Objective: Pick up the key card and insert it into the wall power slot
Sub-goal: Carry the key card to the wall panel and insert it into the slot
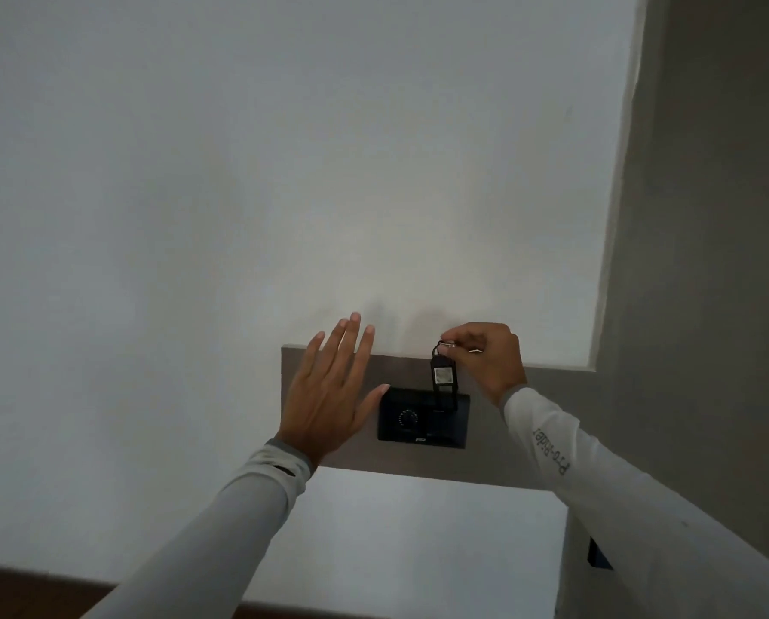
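Observation:
A black key card point(444, 378) with a pale label hangs upright from a metal ring pinched in my right hand point(487, 357). Its lower end sits at the top right of the black wall power slot panel point(422, 421), which has a round dial and is mounted on a grey-brown wall strip point(530, 417). Whether the card's tip is inside the slot I cannot tell. My left hand point(331, 388) lies flat with fingers spread against the wall, its thumb touching the panel's upper left corner.
A white wall fills the view above. A grey wall section point(704, 216) runs down the right side. Below the strip a white boxed surface point(418, 538) juts out. A dark floor edge point(29, 587) shows at the bottom left.

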The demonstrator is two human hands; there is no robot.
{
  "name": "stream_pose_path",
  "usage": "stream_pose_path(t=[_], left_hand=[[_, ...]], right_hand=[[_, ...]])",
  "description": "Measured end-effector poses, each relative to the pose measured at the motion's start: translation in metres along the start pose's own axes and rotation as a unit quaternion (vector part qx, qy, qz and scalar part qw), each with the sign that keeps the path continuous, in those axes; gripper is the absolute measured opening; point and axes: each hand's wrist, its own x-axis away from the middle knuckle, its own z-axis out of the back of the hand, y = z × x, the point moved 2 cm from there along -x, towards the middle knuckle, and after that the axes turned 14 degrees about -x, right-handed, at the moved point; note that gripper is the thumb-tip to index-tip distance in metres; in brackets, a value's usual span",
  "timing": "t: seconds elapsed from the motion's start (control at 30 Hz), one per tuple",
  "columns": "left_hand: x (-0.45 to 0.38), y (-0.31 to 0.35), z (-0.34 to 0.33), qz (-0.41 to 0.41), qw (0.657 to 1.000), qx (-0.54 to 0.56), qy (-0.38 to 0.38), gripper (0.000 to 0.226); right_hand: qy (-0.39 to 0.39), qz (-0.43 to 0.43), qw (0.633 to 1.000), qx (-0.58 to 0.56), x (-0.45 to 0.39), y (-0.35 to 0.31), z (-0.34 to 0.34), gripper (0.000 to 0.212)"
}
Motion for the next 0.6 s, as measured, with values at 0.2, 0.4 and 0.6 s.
stream_pose_path(t=[0.2, 0.4, 0.6], left_hand=[[-0.022, 0.008, -0.05, -0.005, 1.0, -0.013, 0.01, 0.075], [-0.026, 0.024, -0.09, -0.008, 1.0, 0.001, -0.003, 0.075], [-0.003, 0.035, -0.114, 0.005, 1.0, 0.023, -0.009, 0.075]], right_hand=[[-0.012, -0.011, 0.999, -0.035, -0.02, 0.045, -0.004, 0.021], [-0.041, -0.002, 0.999, -0.019, -0.027, 0.064, -0.002, 0.02], [-0.052, 0.025, 0.998, -0.002, -0.018, 0.07, 0.003, 0.02]])
